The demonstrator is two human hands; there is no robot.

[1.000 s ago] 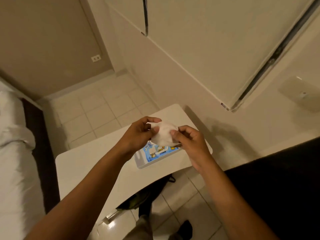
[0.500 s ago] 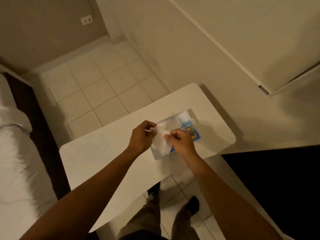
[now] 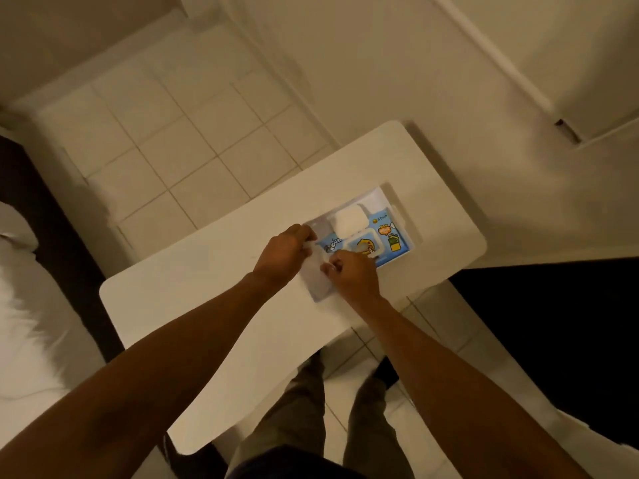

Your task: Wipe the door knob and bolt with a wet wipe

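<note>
Over the white table, the left hand and right hand each pinch a side of the wet wipe, likely to spread it for wiping. Just beyond the knuckles, the wipes pack lies with its lid flipped open; door knob and bolt are out of view

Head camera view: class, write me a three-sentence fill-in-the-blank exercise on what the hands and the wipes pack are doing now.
1. Both hands, left hand and right hand, hold one white ____.
2. The wipes pack lies on the white ____.
3. The pack's flip lid stands ____.

Missing words: wet wipe; table; open.
</note>
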